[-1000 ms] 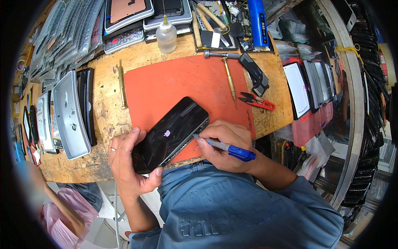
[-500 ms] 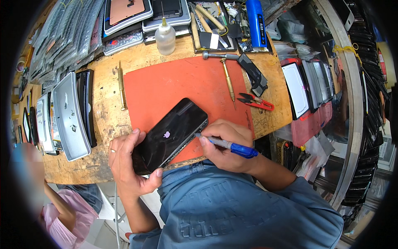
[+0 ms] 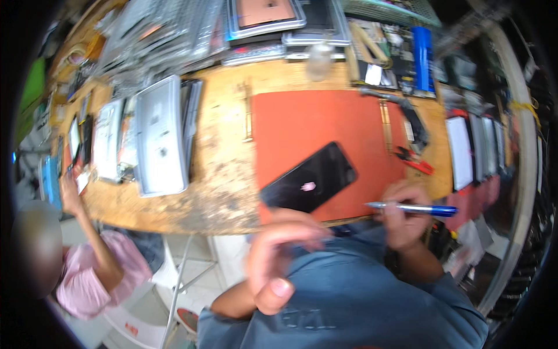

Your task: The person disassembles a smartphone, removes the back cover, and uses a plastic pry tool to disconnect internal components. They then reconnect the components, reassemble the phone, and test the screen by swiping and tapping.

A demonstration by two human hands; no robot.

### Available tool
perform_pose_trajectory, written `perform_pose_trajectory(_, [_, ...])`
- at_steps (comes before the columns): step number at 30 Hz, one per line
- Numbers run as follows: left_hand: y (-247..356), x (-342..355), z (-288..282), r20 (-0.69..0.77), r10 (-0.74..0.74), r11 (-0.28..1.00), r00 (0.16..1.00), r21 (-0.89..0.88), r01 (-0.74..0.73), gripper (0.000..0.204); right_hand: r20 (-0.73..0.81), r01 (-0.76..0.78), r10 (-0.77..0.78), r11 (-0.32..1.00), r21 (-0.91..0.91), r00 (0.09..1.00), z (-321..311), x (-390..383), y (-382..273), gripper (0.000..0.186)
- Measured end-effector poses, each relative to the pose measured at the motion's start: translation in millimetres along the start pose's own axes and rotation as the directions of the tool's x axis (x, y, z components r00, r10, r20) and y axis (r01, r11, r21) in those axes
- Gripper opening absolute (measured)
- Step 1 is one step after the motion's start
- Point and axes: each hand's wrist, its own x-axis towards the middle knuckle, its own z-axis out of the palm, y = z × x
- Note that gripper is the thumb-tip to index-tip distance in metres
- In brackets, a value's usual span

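A black smartphone (image 3: 308, 177) lies at a slant on the red mat (image 3: 290, 116), screen up, with a small light logo glowing in its middle. Just on the near side of it, over the table's edge, is my left hand (image 3: 273, 253), holding nothing; its thumb stands apart from the loosely bent fingers, and motion blurs it a little. To the right, my right hand (image 3: 404, 218) pinches a pen (image 3: 427, 209) with a blue end and a grey tip. The tip points left, toward the phone but apart from it.
Behind the phone lie brass screwdrivers (image 3: 248, 119) and red snips (image 3: 414, 160). A clear squeeze bottle (image 3: 319, 63) stands at the back. Leaning tablet casings (image 3: 160, 139) stand left, with more panels (image 3: 462, 151) right. At far left sits another person in pink (image 3: 104, 273).
My left hand has let go of the phone and drawn back toward me. My right hand has moved away from the phone's edge with the pen. The view has swung left.
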Motion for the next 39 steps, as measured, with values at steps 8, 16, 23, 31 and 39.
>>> perform_pose_trajectory(8, [18, -28, 31, 0.579, -0.260, 0.540, 0.773, -0.576, 0.613, 0.054, 0.067, 0.057, -0.053, 0.997, -0.054, 0.996, 2, 3, -14, 0.012])
perform_pose_trajectory(16, [7, 23, -17, -0.391, -0.359, 0.822, 0.847, -0.563, 0.088, 0.049, 0.100, -0.035, 0.026, 0.995, 0.091, 0.995, 28, 24, -27, 0.013])
perform_pose_trajectory(23, [0, 20, -25, -0.282, 0.209, 0.949, 0.936, 0.289, -0.125, 0.051, 0.317, -0.052, 0.004, 0.988, 0.143, 0.948, 61, 62, -53, 0.014])
perform_pose_trajectory(31, [-18, 24, -36, -0.352, 0.007, 0.878, 0.936, -0.445, -0.174, 0.023, 0.312, 0.218, -0.216, 0.976, 0.028, 0.925, 68, 63, -43, 0.017])
perform_pose_trajectory(39, [-22, 26, -15, -0.319, -0.042, 0.840, 0.947, -0.524, -0.139, 0.017, 0.359, 0.295, -0.268, 0.955, -0.020, 0.894, 66, 70, -45, 0.018])
